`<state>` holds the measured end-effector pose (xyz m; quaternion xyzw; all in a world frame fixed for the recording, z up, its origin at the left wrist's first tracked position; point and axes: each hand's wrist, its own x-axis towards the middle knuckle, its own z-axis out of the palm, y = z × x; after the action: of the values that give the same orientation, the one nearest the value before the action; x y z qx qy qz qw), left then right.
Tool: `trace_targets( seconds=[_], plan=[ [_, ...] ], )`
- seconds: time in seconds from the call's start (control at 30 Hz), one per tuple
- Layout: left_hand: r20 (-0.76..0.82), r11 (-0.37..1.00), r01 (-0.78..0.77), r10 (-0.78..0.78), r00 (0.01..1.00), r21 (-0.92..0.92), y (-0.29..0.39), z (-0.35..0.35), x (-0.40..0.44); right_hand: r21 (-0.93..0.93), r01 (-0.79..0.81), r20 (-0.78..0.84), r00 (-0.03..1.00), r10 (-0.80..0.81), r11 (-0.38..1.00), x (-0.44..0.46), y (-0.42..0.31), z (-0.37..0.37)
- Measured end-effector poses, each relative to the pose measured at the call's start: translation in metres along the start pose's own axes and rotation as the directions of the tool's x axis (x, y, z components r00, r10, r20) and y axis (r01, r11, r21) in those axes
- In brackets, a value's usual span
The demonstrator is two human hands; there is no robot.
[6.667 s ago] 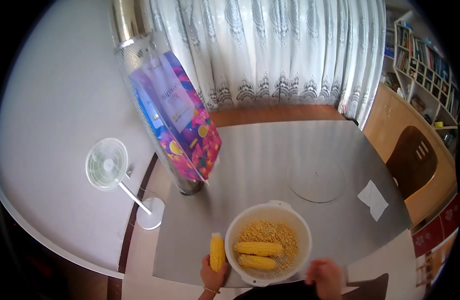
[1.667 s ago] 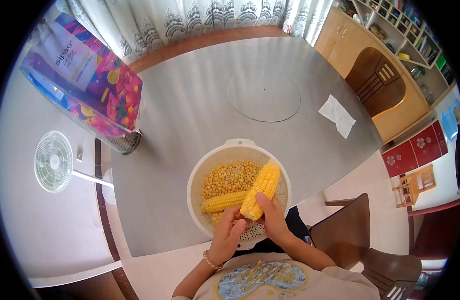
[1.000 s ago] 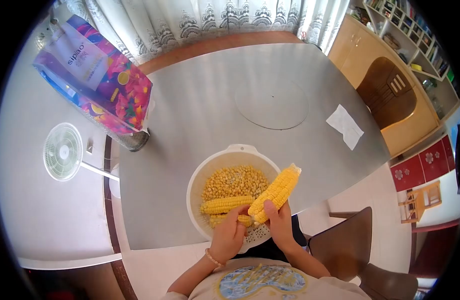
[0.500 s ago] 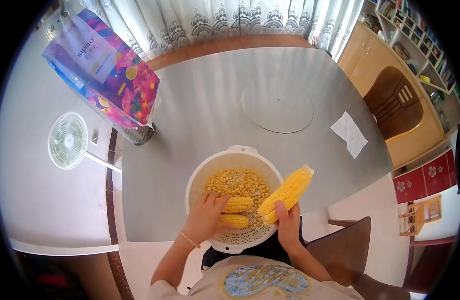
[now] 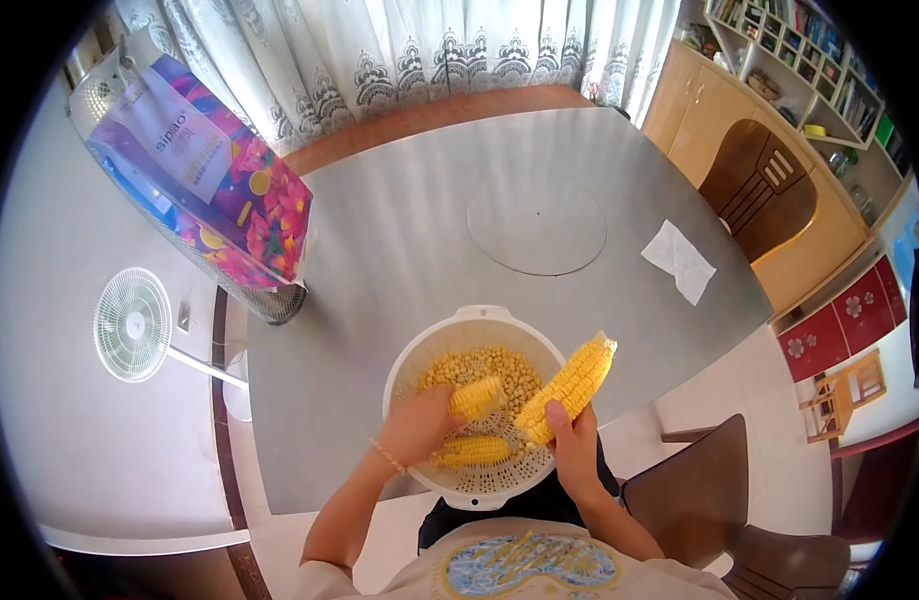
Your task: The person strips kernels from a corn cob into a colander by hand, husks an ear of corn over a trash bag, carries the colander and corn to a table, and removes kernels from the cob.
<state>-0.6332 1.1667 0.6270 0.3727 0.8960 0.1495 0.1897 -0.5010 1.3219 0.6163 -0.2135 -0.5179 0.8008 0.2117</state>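
My left hand (image 5: 418,428) is closed round a piece of corn cob (image 5: 477,398), held over the white colander (image 5: 405,362). A second corn cob (image 5: 472,451) lies in the colander just below that hand. Loose corn kernels (image 5: 500,368) cover the far part of the colander's bottom, and its holes show through nearer me. My right hand (image 5: 577,447) grips a larger ear of corn (image 5: 570,388), tilted up and to the right across the colander's right rim. Some of my left fingers are hidden behind the hand and cob.
The colander is at the near edge of the grey table (image 5: 380,250). A crumpled white tissue (image 5: 680,262) lies at the right. A colourful bag (image 5: 215,165) stands in a mesh holder at the left, near a white fan (image 5: 133,323). A brown chair (image 5: 690,490) stands close on my right.
My left hand has picked up the upper cob piece, which now tilts upward; the lower cob stays in the colander. My right hand still grips its ear. The view has shifted slightly.
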Motion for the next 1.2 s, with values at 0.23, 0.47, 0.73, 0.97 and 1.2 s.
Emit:
trace_targets(
  seconds=[0.23,0.47,0.73,0.97,1.2],
  plan=[
    [-0.42,0.995,-0.014,0.055,0.906,0.1,-0.006,-0.013,0.024,-0.032,-0.016,0.012,1.0,0.017,0.999,0.001,0.004,-0.004],
    [-0.437,0.957,-0.075,0.197,0.878,0.28,-0.01,0.013,0.041,0.054,-0.006,0.023,1.0,0.005,0.998,0.002,0.007,-0.006],
    [0.09,0.941,-0.289,0.278,0.957,0.174,0.02,0.019,-0.008,-0.015,-0.03,0.028,0.999,0.031,0.999,0.003,0.005,-0.002],
    [0.056,0.961,-0.164,0.155,0.986,0.224,0.016,0.022,-0.006,0.027,-0.019,0.019,1.0,0.018,0.999,0.004,0.007,-0.001],
    [-0.322,0.959,0.036,0.059,0.945,0.282,0.015,-0.024,0.026,-0.033,-0.037,0.031,0.999,0.038,0.999,0.002,0.003,-0.001]
  ],
)
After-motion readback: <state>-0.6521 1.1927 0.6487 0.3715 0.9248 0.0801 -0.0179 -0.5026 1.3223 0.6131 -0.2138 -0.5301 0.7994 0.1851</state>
